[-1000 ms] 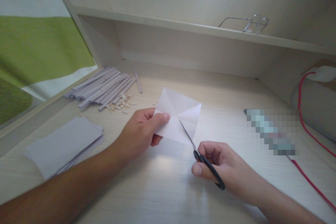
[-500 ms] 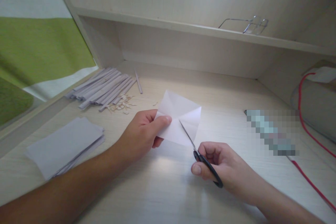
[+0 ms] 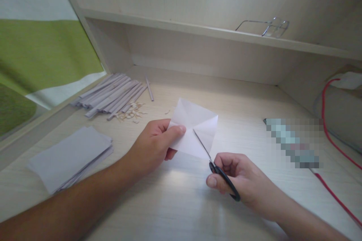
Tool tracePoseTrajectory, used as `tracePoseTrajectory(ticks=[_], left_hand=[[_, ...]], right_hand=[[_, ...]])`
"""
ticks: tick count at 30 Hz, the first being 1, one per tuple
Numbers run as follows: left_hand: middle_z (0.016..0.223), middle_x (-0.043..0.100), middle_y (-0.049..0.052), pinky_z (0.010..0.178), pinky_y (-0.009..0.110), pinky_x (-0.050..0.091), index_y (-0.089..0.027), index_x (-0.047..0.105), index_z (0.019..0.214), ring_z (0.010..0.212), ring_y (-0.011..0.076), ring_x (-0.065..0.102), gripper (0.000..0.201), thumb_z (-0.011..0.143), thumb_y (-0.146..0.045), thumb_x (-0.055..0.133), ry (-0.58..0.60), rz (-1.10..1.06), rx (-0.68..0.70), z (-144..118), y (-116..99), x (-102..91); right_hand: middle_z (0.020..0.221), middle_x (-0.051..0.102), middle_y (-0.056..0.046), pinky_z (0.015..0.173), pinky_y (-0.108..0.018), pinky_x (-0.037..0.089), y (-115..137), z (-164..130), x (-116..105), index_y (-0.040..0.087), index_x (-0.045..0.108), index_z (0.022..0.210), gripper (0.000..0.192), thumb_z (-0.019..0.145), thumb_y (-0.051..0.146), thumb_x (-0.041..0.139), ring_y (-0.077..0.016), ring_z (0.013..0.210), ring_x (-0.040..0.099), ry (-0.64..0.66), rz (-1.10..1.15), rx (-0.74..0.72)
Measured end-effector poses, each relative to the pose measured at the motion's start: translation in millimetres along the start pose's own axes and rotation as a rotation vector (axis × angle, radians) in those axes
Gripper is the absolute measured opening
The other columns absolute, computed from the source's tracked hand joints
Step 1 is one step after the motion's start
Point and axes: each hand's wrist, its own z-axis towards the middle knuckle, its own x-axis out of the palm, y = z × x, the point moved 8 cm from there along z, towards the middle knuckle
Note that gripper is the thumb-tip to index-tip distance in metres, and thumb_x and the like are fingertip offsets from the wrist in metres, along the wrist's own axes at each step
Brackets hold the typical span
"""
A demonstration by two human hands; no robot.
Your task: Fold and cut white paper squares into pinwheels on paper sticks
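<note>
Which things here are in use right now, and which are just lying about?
In use: left hand holding creased paper square; right hand working scissors into it.

Lying about: paper stack, rolled paper sticks, scraps, glasses on shelf, red cable.

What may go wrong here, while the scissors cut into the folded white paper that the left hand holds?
1. The scissors in the right hand point their blades toward the left hand's thumb, which pinches the paper nearby; a slip might nick it.
2. The paper is held at one edge only, above the desk, so it may bend and the cut may wander off the crease.
</note>
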Motion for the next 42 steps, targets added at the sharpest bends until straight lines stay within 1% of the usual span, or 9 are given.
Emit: tracePoseTrajectory(ticks=[13,26,28,31,36,38,39,41,42], left_hand=[[0.044,0.048,-0.003,0.048,0.025,0.031,-0.019,0.051,0.055,0.043,0.0103,0.041,0.042,0.09,-0.042,0.054,0.008,0.004,-0.009,-1,2,0.8],[0.045,0.048,-0.003,0.049,0.025,0.032,-0.02,0.049,0.053,0.044,0.011,0.041,0.044,0.089,-0.044,0.054,-0.006,0.025,-0.013,-1,-2,-0.9],[0.044,0.048,-0.003,0.049,0.025,0.033,-0.019,0.05,0.053,0.044,0.011,0.042,0.044,0.089,-0.043,0.055,-0.035,0.024,-0.003,0,-3,-5.0],[0.045,0.049,-0.004,0.047,0.026,0.032,-0.02,0.051,0.056,0.044,0.011,0.041,0.04,0.089,-0.041,0.059,-0.111,-0.005,0.03,3,-5,-16.4],[0.049,0.052,-0.003,0.049,0.026,0.034,-0.02,0.053,0.059,0.047,0.0117,0.045,0.036,0.089,-0.038,0.061,-0.233,-0.043,0.118,7,-10,-38.4],[0.049,0.052,-0.003,0.049,0.026,0.034,-0.02,0.053,0.058,0.047,0.0118,0.045,0.033,0.087,-0.035,0.061,-0.246,-0.058,0.147,8,-12,-41.7],[0.049,0.052,-0.003,0.049,0.026,0.034,-0.02,0.053,0.058,0.047,0.0117,0.045,0.032,0.086,-0.033,0.06,-0.233,-0.052,0.147,8,-13,-40.4],[0.048,0.051,-0.003,0.047,0.026,0.031,-0.02,0.052,0.055,0.046,0.0113,0.043,0.028,0.08,-0.029,0.06,-0.142,-0.001,0.099,8,-11,-29.1],[0.047,0.05,-0.003,0.046,0.025,0.029,-0.019,0.053,0.054,0.045,0.0109,0.042,0.025,0.077,-0.027,0.06,-0.06,0.035,0.057,7,-9,-19.2]], right_hand=[[0.06,0.042,0.007,0.051,-0.025,0.021,-1,0,-3,0.018,0.053,0.07,0.051,0.074,0.057,0.084,-0.0081,0.055,0.03,-0.019,-0.054,-0.008],[0.063,0.043,0.006,0.053,-0.025,0.022,1,-1,-2,0.018,0.054,0.071,0.048,0.075,0.056,0.084,-0.0092,0.058,0.033,-0.016,-0.063,-0.003],[0.064,0.043,0.006,0.053,-0.025,0.022,1,-1,0,0.018,0.054,0.072,0.049,0.076,0.057,0.083,-0.0094,0.059,0.033,0.0,-0.059,0.013],[0.065,0.043,0.006,0.054,-0.026,0.023,-1,-1,0,0.018,0.055,0.074,0.048,0.076,0.057,0.083,-0.0096,0.06,0.034,0.015,-0.088,0.031],[0.063,0.044,0.006,0.051,-0.025,0.023,-2,-2,-16,0.018,0.053,0.071,0.046,0.072,0.049,0.088,-0.0093,0.058,0.036,0.01,-0.185,0.075],[0.061,0.047,0.005,0.05,-0.025,0.026,3,-1,-27,0.018,0.055,0.07,0.045,0.073,0.049,0.087,-0.0094,0.056,0.039,-0.035,-0.199,0.048],[0.061,0.049,0.004,0.051,-0.025,0.029,9,0,-35,0.018,0.057,0.071,0.043,0.075,0.05,0.085,-0.01,0.056,0.042,-0.099,-0.182,0.0],[0.066,0.058,0.002,0.056,-0.027,0.04,24,-1,-54,0.018,0.064,0.081,0.037,0.077,0.05,0.084,-0.0126,0.059,0.051,-0.298,-0.114,-0.161],[0.071,0.063,0.0,0.06,-0.028,0.044,30,-3,-61,0.019,0.067,0.088,0.037,0.076,0.049,0.085,-0.0143,0.062,0.056,-0.388,-0.069,-0.246]])
